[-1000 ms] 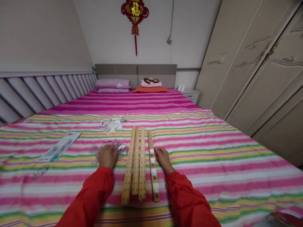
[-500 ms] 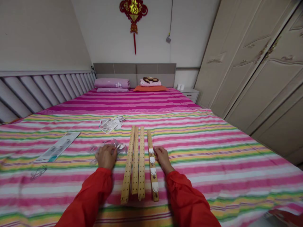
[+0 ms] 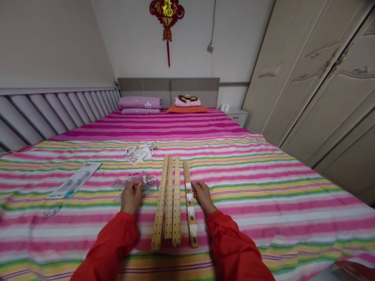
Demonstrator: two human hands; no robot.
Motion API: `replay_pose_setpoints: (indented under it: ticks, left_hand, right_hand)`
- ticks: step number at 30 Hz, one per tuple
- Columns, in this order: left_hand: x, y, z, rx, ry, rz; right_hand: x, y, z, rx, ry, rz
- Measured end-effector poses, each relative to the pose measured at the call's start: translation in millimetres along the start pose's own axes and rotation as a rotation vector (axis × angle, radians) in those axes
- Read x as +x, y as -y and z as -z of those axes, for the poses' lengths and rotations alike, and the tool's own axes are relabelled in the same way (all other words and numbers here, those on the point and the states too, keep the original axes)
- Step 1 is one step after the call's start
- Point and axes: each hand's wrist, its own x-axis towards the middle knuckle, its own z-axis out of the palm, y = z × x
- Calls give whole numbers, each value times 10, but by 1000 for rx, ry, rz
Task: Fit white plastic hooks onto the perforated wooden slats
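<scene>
My left hand (image 3: 131, 196), its fingers pinched together, is over the near edge of some crumpled clear plastic packaging (image 3: 149, 180). Whatever lies between those fingertips is too small to make out. My right hand (image 3: 204, 197) is closed at the right edge of a narrow wooden strip (image 3: 185, 169), its fingertips beside the farthest of several white hooks (image 3: 188, 186) set in a row along it. To the left of this strip lie three longer wooden strips with holes (image 3: 161, 203), roughly side by side.
A striped bedspread (image 3: 263, 210) covers the bed. On the left lie a flat packet with hooks (image 3: 74, 181) and a thin wire-like item (image 3: 52, 210). Farther back is a pile of clear and white packaging (image 3: 139, 153). Folded bedding (image 3: 140, 102) sits by the headboard (image 3: 193, 85); a wardrobe (image 3: 307, 97) stands at right.
My left hand has drawn slightly back toward me, uncovering more of the clear plastic. My right hand stays at the hook strip. The view has shifted slightly.
</scene>
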Motion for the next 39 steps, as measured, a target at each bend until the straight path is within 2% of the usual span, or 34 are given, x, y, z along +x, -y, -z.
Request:
replay_pose_setpoints:
  ticks: [4, 7, 10, 12, 17, 19, 23, 28, 33, 39]
  left_hand:
    - [-122, -98, 37, -256, 74, 200]
    - [-238, -179, 54, -401, 128, 277]
    - [-365, -270, 67, -532, 161, 325]
    - [-443, -334, 81, -587, 198, 332]
    - [-589, -474, 131, -646, 317, 296]
    - [-630, -510, 154, -651, 351, 286]
    - [-682, -520, 198, -636, 414, 277]
    - [-697, -449, 207, -536, 419, 218]
    - [-705, -431, 160, -549, 441, 214]
    - [-701, -386, 140, -407, 364, 86]
  right_hand:
    - [-27, 63, 20, 27, -2, -14]
    - [-63, 143, 0, 35, -24, -20]
    - [-159, 245, -127, -31, -11, 61]
    - [-272, 327, -272, -98, 83, 168]
    - [-601, 514, -663, -273, 445, 374]
    - [-685, 534, -771, -291, 502, 402]
    - [-751, 475, -882, -248, 505, 343]
    - [-768, 399, -900, -246, 441, 271]
    - [-763, 361, -918, -188, 495, 212]
    - [-755, 373, -910, -237, 401, 231]
